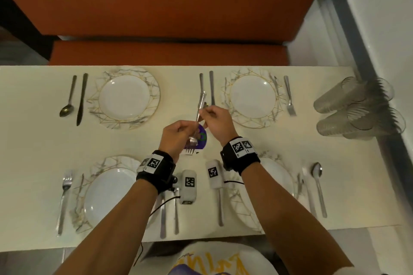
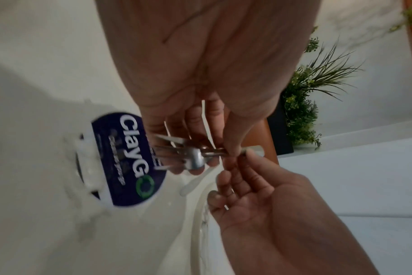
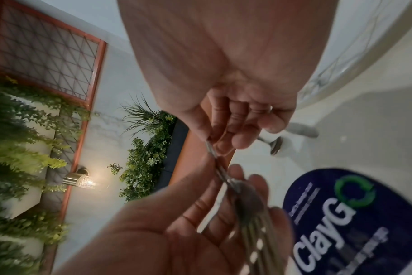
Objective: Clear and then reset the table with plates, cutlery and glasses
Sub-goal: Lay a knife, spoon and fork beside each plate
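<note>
Over the middle of the table both hands hold one metal fork [image 1: 199,110] [image 2: 195,156] [image 3: 245,201], its tines pointing toward me. My left hand [image 1: 190,131] [image 2: 207,152] curls round the fork near the tines. My right hand [image 1: 206,110] [image 3: 223,143] pinches the handle end between thumb and fingers. Four marbled plates with white centres sit at the far left [image 1: 154,94], far right [image 1: 225,91], near left [image 1: 93,176] and near right [image 1: 288,176]. Clear glasses [image 1: 357,109] lie piled on their sides at the right end.
Below the hands is a round blue ClayGo sticker [image 1: 202,140] [image 2: 129,160]. Cutlery lies beside the plates: spoon [image 1: 67,98] and knife [image 1: 81,98] far left, fork [image 1: 289,96] far right, fork [image 1: 64,196] near left, spoon [image 1: 318,183] near right. An orange bench [image 1: 169,51] backs the table.
</note>
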The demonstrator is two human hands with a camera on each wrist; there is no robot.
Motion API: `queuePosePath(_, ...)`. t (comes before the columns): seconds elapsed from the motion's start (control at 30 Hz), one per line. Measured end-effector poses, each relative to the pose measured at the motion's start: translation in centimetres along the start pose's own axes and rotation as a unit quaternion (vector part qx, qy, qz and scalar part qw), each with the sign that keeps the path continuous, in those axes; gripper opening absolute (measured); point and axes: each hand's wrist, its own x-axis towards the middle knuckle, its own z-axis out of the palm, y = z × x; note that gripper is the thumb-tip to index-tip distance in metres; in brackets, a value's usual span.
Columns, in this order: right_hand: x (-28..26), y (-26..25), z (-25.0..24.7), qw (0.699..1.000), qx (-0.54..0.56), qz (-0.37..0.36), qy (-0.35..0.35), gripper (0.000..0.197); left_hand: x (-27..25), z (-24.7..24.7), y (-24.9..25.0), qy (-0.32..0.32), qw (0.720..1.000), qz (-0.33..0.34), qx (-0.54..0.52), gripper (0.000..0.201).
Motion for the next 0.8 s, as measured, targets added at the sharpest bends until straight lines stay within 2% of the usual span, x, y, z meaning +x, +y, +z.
queuePosePath(0.03,0.0,-0.5,1.0,1.000,0.014,0.012,0.014,0.016,-0.1,-1.2,0.0,-0.012,1.000,0.003,0.002,0.003)
queuePosePath(0.13,0.0,-1.7,4.3,0.998,0.044,0.027,0.025,0.015,-0.2,-4.8,-0.1,-0.025,1.000,0.011,0.004,0.006)
queuePosePath(0.2,-0.4,-2.1,6.7,0.999,0.035,0.038,0.003,0.013,0.0,-7.1,-0.1,-0.018,0.999,0.025,0.012,0.008)
queuePosePath(0.3,-0.9,-2.3,10.0,0.998,0.015,0.047,-0.038,0.023,0.5,-9.8,-0.3,0.005,0.999,0.041,0.022,0.009)
queuePosePath(0.47,0.7,-3.4,12.6,0.998,0.015,0.033,-0.052,0.026,0.9,-13.1,0.1,0.007,0.998,0.046,0.033,0.020)
queuePosePath(0.53,2.1,-3.9,12.9,0.999,0.014,0.028,-0.041,0.024,1.0,-14.2,0.2,0.002,0.998,0.042,0.045,0.023)
queuePosePath(0.63,4.9,-4.1,13.0,0.999,0.001,0.037,-0.007,0.023,1.2,-15.6,-0.1,0.010,0.996,0.041,0.077,0.014)
queuePosePath(0.8,9.1,-3.1,13.0,0.992,-0.096,0.065,0.053,0.018,1.4,-17.5,-1.3,0.014,0.990,0.033,0.139,0.015)
